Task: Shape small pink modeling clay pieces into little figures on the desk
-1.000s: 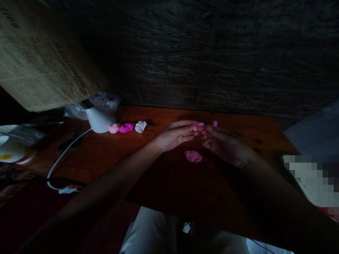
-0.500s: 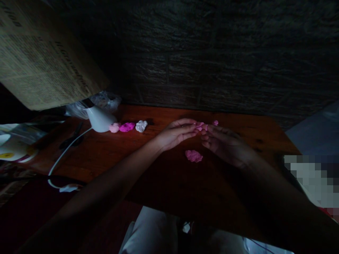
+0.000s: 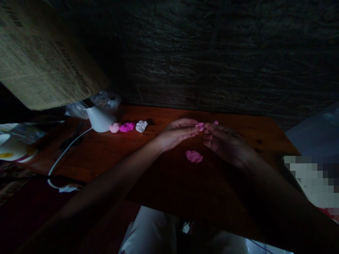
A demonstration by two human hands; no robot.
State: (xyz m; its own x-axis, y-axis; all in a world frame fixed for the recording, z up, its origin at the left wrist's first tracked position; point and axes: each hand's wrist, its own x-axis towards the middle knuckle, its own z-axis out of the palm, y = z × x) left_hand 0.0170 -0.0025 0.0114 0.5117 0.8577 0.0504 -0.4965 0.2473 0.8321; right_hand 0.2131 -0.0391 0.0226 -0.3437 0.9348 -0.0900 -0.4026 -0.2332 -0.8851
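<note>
- Pink clay piece (image 3: 200, 125): up off the lumps, in the gap between both hands, at the fingertips. Small, looks uneven; exact shape too dim to read.
- Left hand (image 3: 176, 134): fingers nearly straight, close together, aimed right. Narrow grip, tips on the left end of the piece. Piece sits just right of this hand.
- Right hand (image 3: 227, 143): thumb and index pinched narrow on the right end of the piece, other fingers curled below. Piece sits just left of this hand. Palm in shadow.
- Flat pink clay lump (image 3: 194, 156): on the wooden table (image 3: 106, 151), on the near side of the held piece, between the forearms, neither hand touching it.
- Small pink clay bit (image 3: 216, 122): just past the right hand on the far side, partly hidden by it.
- Row at far left of the hands, left to right: pale pink lump (image 3: 114, 127), magenta lump (image 3: 127, 127), white lump (image 3: 141, 126). First two touch; white is slightly apart. All well left of the held piece.
- White cone-shaped base (image 3: 100, 120): beside the pale pink lump, white cable (image 3: 57, 157) running from it toward the near left.
- Newspaper-print sheet (image 3: 53, 63) hangs above, upper left. Dark brick-pattern wall (image 3: 182, 67) along the far edge.
</note>
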